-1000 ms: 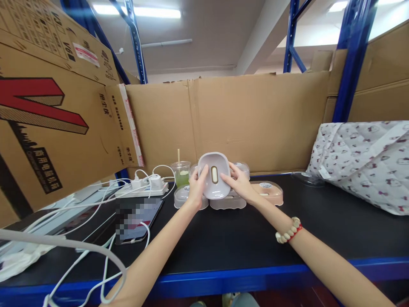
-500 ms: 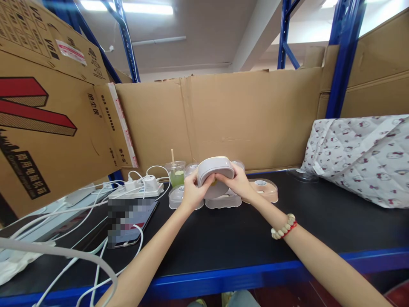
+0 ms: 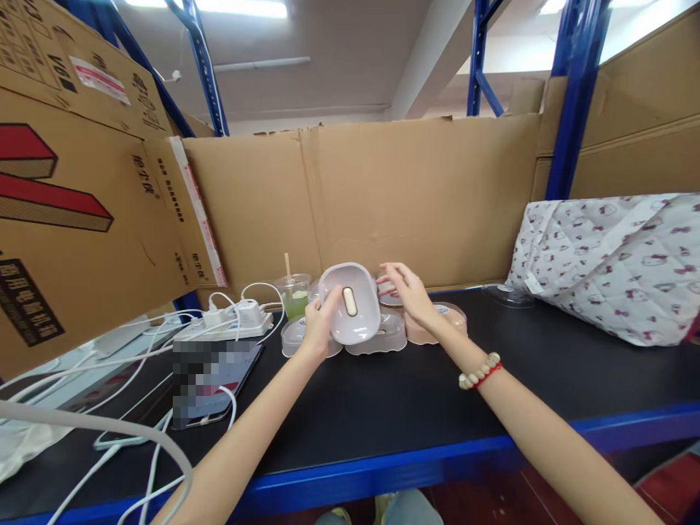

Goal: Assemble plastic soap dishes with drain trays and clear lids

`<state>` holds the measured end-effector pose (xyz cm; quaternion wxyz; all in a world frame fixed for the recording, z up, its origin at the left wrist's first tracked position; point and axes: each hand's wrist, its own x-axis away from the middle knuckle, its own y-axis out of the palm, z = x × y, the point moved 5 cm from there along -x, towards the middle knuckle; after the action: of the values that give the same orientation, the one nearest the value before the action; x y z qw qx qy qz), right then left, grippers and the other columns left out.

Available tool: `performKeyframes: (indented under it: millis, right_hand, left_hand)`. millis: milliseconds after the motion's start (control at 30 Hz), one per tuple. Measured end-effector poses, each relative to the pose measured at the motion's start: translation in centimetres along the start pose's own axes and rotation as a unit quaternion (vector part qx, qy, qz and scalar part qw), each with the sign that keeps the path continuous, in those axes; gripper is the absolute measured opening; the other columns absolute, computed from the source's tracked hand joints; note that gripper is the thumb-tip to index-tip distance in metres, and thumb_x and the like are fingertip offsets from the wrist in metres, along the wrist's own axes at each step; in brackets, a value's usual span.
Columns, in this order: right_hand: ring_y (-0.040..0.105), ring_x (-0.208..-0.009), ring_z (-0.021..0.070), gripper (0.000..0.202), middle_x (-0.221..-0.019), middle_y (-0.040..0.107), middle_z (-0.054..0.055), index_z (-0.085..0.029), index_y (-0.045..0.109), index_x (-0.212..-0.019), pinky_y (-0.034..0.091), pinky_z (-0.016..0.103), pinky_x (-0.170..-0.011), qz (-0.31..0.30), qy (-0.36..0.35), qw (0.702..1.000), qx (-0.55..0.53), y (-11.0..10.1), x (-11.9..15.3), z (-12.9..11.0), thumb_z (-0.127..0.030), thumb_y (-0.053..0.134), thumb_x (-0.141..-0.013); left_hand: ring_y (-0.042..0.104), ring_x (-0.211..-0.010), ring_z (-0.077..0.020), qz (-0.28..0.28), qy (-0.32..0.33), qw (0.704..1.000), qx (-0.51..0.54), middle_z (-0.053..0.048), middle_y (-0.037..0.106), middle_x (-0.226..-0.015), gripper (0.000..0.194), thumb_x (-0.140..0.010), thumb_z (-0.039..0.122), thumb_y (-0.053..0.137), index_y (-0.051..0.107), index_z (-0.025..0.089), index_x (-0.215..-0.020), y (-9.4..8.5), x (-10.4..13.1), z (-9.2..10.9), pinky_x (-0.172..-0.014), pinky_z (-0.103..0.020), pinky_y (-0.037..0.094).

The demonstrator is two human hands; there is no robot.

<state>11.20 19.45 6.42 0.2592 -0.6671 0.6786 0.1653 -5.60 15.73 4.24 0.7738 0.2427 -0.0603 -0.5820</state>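
My left hand (image 3: 321, 321) grips the left edge of a pale lilac, rounded-square plastic lid or shallow dish (image 3: 361, 328). Its broad face is tilted up toward me, and a cream oval piece (image 3: 350, 301) sits in its middle. My left thumb lies on that face, while the other fingers are partly hidden. Just right of the dish, my right hand (image 3: 407, 293) has its fingers apart and holds nothing. Behind and below stand similar clear-edged plastic containers: one greyish (image 3: 388, 337), one at the left (image 3: 292, 335) and a peach one (image 3: 448, 319) beneath my right wrist.
A cup of green drink with a straw (image 3: 296, 302) stands behind the left container. A power strip (image 3: 219, 329), white cables and a tablet-like device (image 3: 230, 390) lie left. A patterned quilted bag (image 3: 612, 270) and a clear lid (image 3: 508, 295) are right. Cardboard (image 3: 421, 204) walls the back.
The lilac dish has turned from edge-on to show its broad face. My right hand has let go and moved slightly right of it; my left hand keeps hold.
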Motion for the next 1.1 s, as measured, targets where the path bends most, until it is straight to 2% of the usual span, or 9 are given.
performKeyframes:
  millis: [100,200,300,400,500,600,767,967,1100]
  right_hand:
    - [0.062,-0.077,0.0148,0.027,-0.096,0.064,0.005,-0.019,0.055,-0.098,0.046,0.033,-0.079,0.123,0.062,0.980,0.147,-4.9,-1.6,1.7,-0.037,0.050,-0.080]
    - [0.058,-0.097,0.0191,0.029,-0.108,0.061,0.010,-0.015,0.054,-0.105,0.043,0.034,-0.087,0.220,0.130,0.918,0.302,-10.5,-1.7,3.1,-0.023,0.051,-0.077]
    - [0.046,-0.116,0.0285,0.033,-0.118,0.054,0.018,-0.010,0.054,-0.106,0.034,0.047,-0.096,0.260,0.176,0.881,0.355,-14.8,-0.3,4.3,-0.014,0.049,-0.074]
    - [0.035,-0.124,0.0347,0.038,-0.123,0.048,0.022,-0.008,0.054,-0.106,0.031,0.055,-0.094,0.268,0.212,0.860,0.380,-17.5,1.0,6.0,-0.009,0.050,-0.069]
    - [0.025,-0.129,0.0369,0.043,-0.128,0.044,0.022,-0.008,0.054,-0.108,0.032,0.057,-0.092,0.228,0.240,0.835,0.441,-18.8,1.1,8.4,-0.013,0.056,-0.065]
    - [0.026,-0.128,0.0383,0.045,-0.129,0.043,0.022,-0.011,0.054,-0.110,0.031,0.059,-0.090,0.171,0.261,0.790,0.527,-19.3,0.5,10.3,-0.025,0.060,-0.068]
    - [0.041,-0.117,0.0362,0.051,-0.118,0.050,0.022,-0.009,0.053,-0.112,0.029,0.054,-0.094,0.160,0.248,0.745,0.598,-19.0,0.2,9.8,-0.033,0.064,-0.068]
    - [0.041,-0.116,0.0418,0.057,-0.122,0.045,0.023,-0.012,0.053,-0.116,0.030,0.054,-0.091,0.220,0.320,0.724,0.570,-19.3,1.4,9.2,-0.039,0.067,-0.067]
    - [0.049,-0.106,0.0382,0.053,-0.113,0.050,0.022,-0.012,0.059,-0.108,0.035,0.050,-0.086,0.219,0.321,0.731,0.561,-19.3,1.3,9.6,-0.040,0.070,-0.065]
  left_hand:
    - [0.054,-0.056,-0.0105,0.035,-0.081,0.995,0.048,-0.002,0.059,-0.075,0.017,-0.077,0.022,0.055,0.059,0.011,-0.089,-0.2,0.1,-0.3,-0.052,-0.018,0.045]
    - [0.054,-0.054,-0.0099,0.043,-0.102,0.992,0.062,-0.001,0.058,-0.073,0.017,-0.077,0.019,0.053,0.057,0.012,-0.092,-0.1,0.3,-0.1,-0.050,-0.018,0.045]
    - [0.054,-0.051,-0.0096,0.036,-0.120,0.990,0.067,-0.002,0.058,-0.071,0.014,-0.076,0.017,0.054,0.056,0.011,-0.089,0.2,0.5,-0.1,-0.048,-0.017,0.044]
    - [0.054,-0.051,-0.0109,0.018,-0.152,0.986,0.072,-0.002,0.058,-0.069,0.010,-0.078,0.016,0.053,0.056,0.011,-0.086,0.5,0.9,-0.4,-0.047,-0.019,0.045]
    - [0.055,-0.050,-0.0127,0.000,-0.196,0.978,0.069,-0.003,0.058,-0.067,0.008,-0.082,0.016,0.050,0.056,0.010,-0.085,0.9,1.3,-0.7,-0.047,-0.021,0.046]
    - [0.055,-0.049,-0.0135,-0.012,-0.228,0.971,0.065,-0.004,0.058,-0.065,0.009,-0.084,0.016,0.050,0.056,0.010,-0.086,1.0,1.5,-0.9,-0.046,-0.022,0.047]
    - [0.058,-0.055,-0.0110,-0.075,-0.212,0.971,0.084,-0.005,0.062,-0.076,0.018,-0.084,0.005,0.046,0.057,0.008,-0.097,1.8,1.4,-1.1,-0.049,-0.018,0.049]
    - [0.055,-0.050,-0.0077,-0.112,-0.226,0.964,0.087,-0.003,0.060,-0.068,0.030,-0.081,-0.005,0.041,0.057,0.006,-0.105,2.1,1.3,-1.6,-0.046,-0.013,0.046]
    - [0.053,-0.048,-0.0065,-0.107,-0.228,0.963,0.099,-0.001,0.058,-0.065,0.036,-0.081,-0.006,0.041,0.054,0.007,-0.112,2.1,1.3,-1.6,-0.045,-0.012,0.045]
